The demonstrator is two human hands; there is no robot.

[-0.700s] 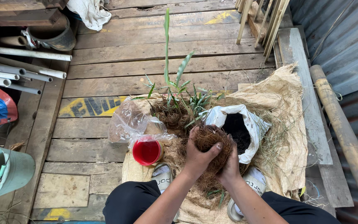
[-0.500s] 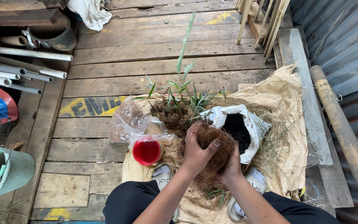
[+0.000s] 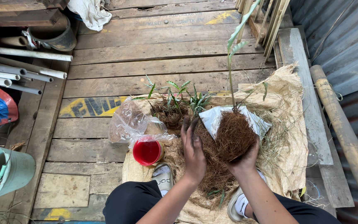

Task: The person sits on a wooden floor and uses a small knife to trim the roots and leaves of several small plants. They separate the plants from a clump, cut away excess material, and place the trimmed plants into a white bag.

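My right hand (image 3: 245,159) grips from below a ball of brown fibre (image 3: 235,135) wrapped around the roots of a tall thin seedling (image 3: 233,54), held upright over a white bag (image 3: 214,120). My left hand (image 3: 193,151), dirty and with fingers spread, is flat beside the fibre ball and rests on loose brown fibre (image 3: 214,174). Several small green seedlings (image 3: 179,97) stand in a root clump just beyond my left hand.
All of this lies on a burlap sack (image 3: 286,124) spread over a wooden plank floor (image 3: 146,54). A red cup (image 3: 146,152) and clear plastic bag (image 3: 127,122) sit at left. White pipes (image 3: 25,66), a green bucket (image 3: 1,174) and a corrugated wall (image 3: 340,37) border the space.
Both hands were cupped around the fibre ball. Now my right hand has carried it and the tall seedling to the right, and my left hand has let go and opened.
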